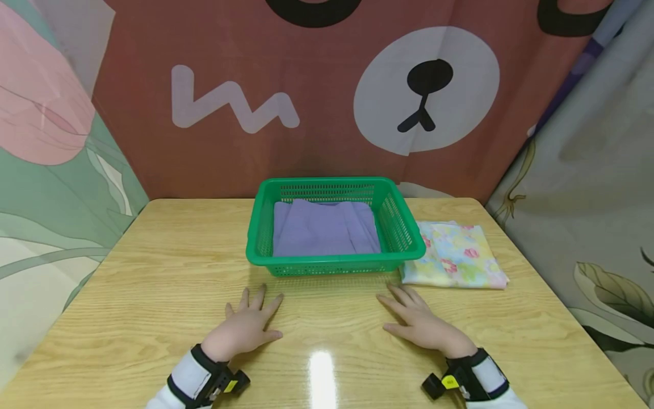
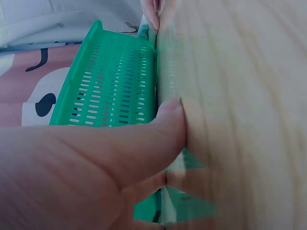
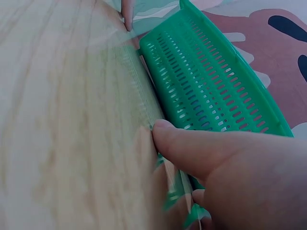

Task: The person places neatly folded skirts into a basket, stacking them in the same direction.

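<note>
A green plastic basket [image 1: 334,263] stands at the middle of the wooden table [image 1: 153,272], with a folded lavender cloth [image 1: 324,228] lying inside it. A folded floral cloth [image 1: 455,255] lies on the table just right of the basket. My left hand [image 1: 247,324] rests flat on the table in front of the basket's left half, fingers spread. My right hand [image 1: 421,321] lies flat in front of the basket's right corner. Neither hand holds anything. In the wrist views the basket wall [image 2: 112,81] [image 3: 211,81] stands close beyond my left hand [image 2: 96,158] and my right hand [image 3: 225,167].
Printed fabric backdrops surround the table on the back, left and right. The table's right edge runs just past the floral cloth. Bare tabletop stretches to the left of the basket and along the front.
</note>
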Demonstrator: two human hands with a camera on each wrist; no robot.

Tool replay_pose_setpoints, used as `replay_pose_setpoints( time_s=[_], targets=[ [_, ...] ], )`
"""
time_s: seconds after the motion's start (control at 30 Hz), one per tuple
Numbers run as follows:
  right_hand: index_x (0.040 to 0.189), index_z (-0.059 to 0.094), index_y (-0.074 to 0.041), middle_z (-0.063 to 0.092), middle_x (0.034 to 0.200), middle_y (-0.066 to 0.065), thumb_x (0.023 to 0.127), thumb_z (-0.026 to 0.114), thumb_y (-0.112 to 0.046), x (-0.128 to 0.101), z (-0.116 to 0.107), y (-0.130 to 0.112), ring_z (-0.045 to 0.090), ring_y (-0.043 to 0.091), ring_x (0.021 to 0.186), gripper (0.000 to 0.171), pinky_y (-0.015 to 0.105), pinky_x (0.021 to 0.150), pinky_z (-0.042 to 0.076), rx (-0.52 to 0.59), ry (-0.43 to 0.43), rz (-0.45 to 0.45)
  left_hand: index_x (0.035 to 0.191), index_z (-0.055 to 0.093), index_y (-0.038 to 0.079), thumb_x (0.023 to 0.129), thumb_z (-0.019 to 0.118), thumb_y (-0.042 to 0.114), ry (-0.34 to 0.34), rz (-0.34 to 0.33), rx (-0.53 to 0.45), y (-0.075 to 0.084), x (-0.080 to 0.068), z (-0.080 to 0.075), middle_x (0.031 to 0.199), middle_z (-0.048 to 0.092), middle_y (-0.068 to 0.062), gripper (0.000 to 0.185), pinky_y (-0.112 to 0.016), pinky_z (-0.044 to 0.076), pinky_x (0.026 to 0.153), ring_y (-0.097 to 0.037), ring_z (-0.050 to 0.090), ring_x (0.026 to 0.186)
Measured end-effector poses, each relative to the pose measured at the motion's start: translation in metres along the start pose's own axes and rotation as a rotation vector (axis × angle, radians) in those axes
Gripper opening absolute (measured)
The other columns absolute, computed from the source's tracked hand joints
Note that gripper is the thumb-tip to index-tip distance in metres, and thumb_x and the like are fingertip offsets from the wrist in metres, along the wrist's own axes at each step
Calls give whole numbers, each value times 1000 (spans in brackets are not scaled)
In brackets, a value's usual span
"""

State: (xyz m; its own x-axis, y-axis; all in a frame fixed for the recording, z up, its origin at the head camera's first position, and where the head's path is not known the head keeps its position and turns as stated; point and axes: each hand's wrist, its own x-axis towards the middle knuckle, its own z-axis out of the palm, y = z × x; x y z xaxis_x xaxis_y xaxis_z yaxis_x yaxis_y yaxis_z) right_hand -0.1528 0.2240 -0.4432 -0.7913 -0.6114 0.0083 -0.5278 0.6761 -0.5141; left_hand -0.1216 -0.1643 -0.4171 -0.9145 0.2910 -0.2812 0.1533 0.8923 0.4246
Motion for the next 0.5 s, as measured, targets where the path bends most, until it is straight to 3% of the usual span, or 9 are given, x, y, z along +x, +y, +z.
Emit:
replay_pose_setpoints(
  time_s=[0.3, 0.5],
  targets=[
    [156, 48, 5, 30, 163, 42, 105, 68, -30, 1, 0, 0, 22, 70, 148, 64, 86, 113, 20, 30, -31, -8, 160, 46, 3, 98, 77, 36, 11, -9, 8, 3, -3, -2, 168, 25, -39, 76, -94, 14, 108, -74, 14, 150],
    [152, 54, 4, 37, 159, 42, 106, 66, -27, 3, -11, 0, 27, 70, 146, 56, 85, 111, 28, 106, -15, 28, 160, 47, 3, 98, 77, 36, 17, 0, 9, 3, -2, -1, 167, 26, -39, 76, -94, 15, 107, -74, 15, 150]
  ],
)
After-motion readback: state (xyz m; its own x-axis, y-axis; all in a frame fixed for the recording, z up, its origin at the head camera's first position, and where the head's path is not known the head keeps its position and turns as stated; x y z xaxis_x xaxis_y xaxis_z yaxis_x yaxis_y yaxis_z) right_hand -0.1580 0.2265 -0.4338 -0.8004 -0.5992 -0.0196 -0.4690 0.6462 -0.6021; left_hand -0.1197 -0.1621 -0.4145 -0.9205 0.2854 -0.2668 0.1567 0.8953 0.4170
